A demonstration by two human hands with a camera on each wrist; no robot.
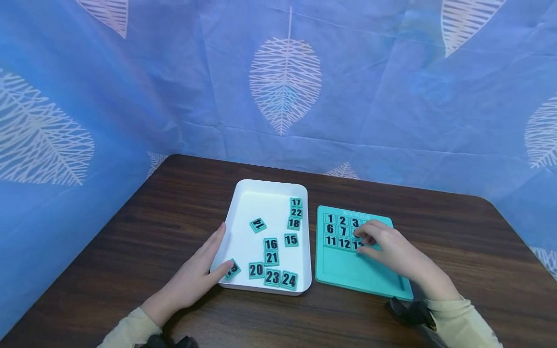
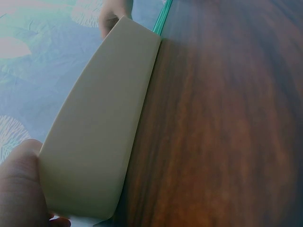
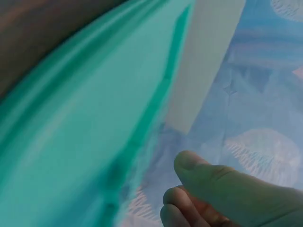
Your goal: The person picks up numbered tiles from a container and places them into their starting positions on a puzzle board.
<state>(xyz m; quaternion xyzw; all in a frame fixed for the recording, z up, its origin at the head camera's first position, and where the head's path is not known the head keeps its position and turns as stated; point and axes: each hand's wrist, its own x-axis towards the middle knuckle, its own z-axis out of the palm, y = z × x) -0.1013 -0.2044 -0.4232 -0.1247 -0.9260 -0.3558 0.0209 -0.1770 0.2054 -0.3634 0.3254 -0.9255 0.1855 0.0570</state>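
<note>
My left hand (image 1: 197,270) holds the white tray (image 1: 243,193) at its left side, the thumb over the rim near the tilted tile 19 (image 1: 233,269). In the left wrist view, the thumb (image 2: 21,182) presses against the tray wall (image 2: 94,123). My right hand (image 1: 389,246) is over the turquoise number board (image 1: 348,268), fingers bent and its thumb beside tile 13 (image 1: 357,244). It covers the right part of the number rows. A gap shows between thumb and fingers in the right wrist view, with no tile visible there.
Several loose number tiles lie in the tray, including tile 16 (image 1: 270,244), tile 15 (image 1: 291,239) and a tilted tile 14 (image 1: 257,225). Tray and board lie side by side on a dark wooden table (image 1: 187,203). A blue leaf-patterned cloth (image 1: 370,96) hangs behind.
</note>
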